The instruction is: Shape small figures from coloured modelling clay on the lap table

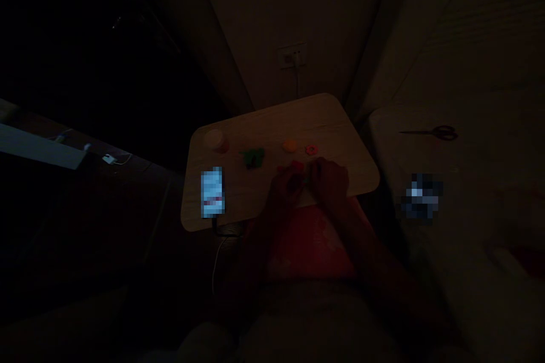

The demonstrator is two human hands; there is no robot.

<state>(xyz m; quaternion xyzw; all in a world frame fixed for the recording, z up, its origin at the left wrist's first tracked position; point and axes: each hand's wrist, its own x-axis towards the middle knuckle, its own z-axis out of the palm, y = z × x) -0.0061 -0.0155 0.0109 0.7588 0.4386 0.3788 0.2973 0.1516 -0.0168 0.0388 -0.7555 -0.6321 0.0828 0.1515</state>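
In the dim head view, my left hand [288, 186] and my right hand [328, 179] are close together over the front edge of a small wooden table [238, 204]. The fingers of both are curled and closed around a small greenish piece [305, 180], mostly hidden between them. Red pieces [297, 165] lie just beyond my left fingers. Farther back are an orange-yellow lump [289, 146] and an orange-red ring with a notched edge [311, 150]. A green piece of irregular shape [254, 157] sits to the left.
A lidded tub or cup [216, 140] stands at the table's back left. A lit phone [212, 193] with a cable lies at the front left. Scissors [438, 133] and a blurred-out object [421, 197] rest on a surface at right. A wall socket [292, 56] holds a plug.
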